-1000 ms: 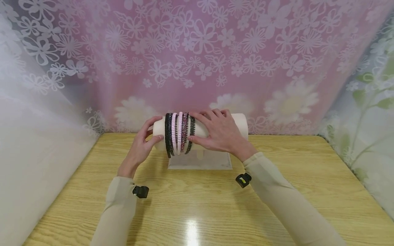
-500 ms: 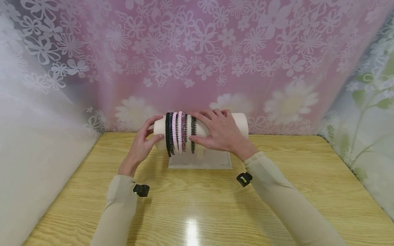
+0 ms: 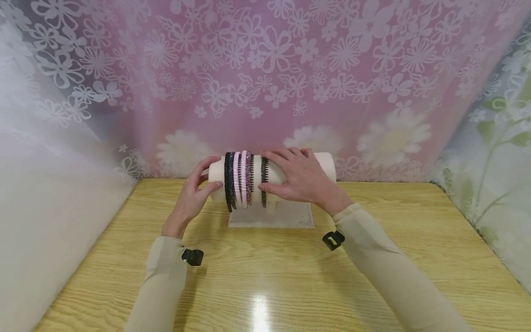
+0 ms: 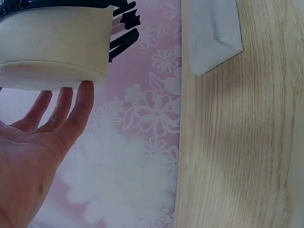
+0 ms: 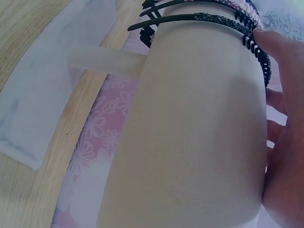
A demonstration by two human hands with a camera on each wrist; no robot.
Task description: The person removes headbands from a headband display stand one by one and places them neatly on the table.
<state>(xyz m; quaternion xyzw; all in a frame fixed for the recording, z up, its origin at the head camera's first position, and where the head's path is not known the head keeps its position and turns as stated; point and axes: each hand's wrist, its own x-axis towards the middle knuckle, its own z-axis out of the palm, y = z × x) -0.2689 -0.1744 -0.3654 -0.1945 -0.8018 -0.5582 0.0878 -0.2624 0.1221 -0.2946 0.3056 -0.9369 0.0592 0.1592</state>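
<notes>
A cream padded roll (image 3: 297,173) bears several headbands. Grouped toward its left end are a black headband (image 3: 228,182), a dark glittery one, two pale pink ones (image 3: 237,177) and a pink glittery one (image 3: 249,177). Apart from these, to the right, sits a dark glittery headband (image 3: 264,196) with comb teeth. My right hand (image 3: 300,177) pinches this one between thumb and fingers, the fingers reaching over the far side of the roll. My left hand (image 3: 190,196) grips the roll's left end; in the left wrist view its fingertips (image 4: 85,90) touch the end face.
The roll stands on a short post (image 5: 109,61) above a pale flat base (image 3: 271,219). Beneath is a wood-grain table (image 3: 257,267). A pink floral curtain (image 3: 265,101) hangs close behind, with pale sheets at both sides.
The dark glittery headband has slid right along the roll, away from the pink glittery one, and now stands straighter. My right hand shifted right with it; my left hand stays at the roll's end.
</notes>
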